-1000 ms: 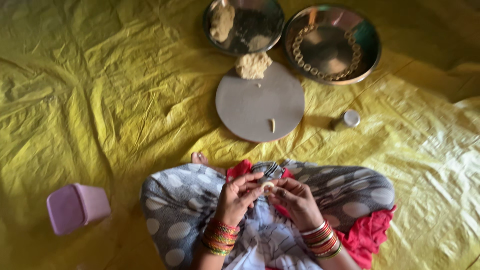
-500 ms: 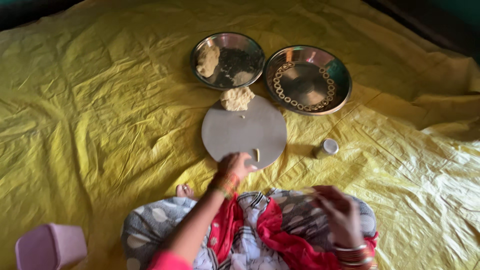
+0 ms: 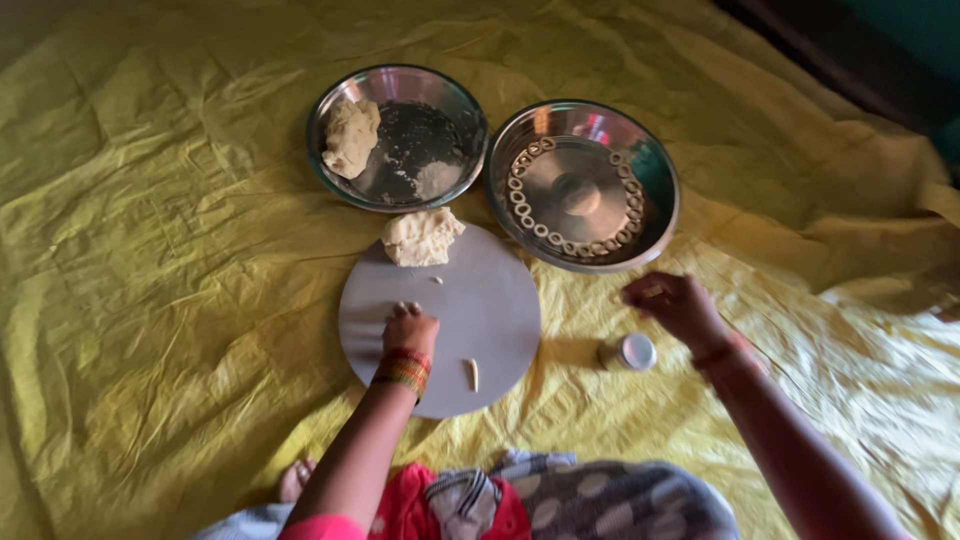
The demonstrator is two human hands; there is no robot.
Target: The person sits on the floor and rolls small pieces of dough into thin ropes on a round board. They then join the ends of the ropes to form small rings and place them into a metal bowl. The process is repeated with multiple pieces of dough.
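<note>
Small dough rings [image 3: 560, 242] partly line the round steel plate [image 3: 660, 150]; pale dough lump [image 3: 421, 238] remains. Left hand [image 3: 410, 330] presses the round grey board [image 3: 500, 300], gripping nothing; right hand [image 3: 675, 302] pinches a dough bit [image 3: 653, 292].

Red and gold bangles on the left wrist [image 3: 403, 368], pink sleeve (grey spotted cloth over the lap).

Soft daylight, dim corners, slight blur

This looks like a home floor set up for cooking: a crumpled yellow sheet [image 3: 150, 250] covers the floor, with a round rolling board [image 3: 490, 310] at its middle and two steel plates [image 3: 400, 80] at twelve o'clock holding dough [image 3: 350, 135].
</note>
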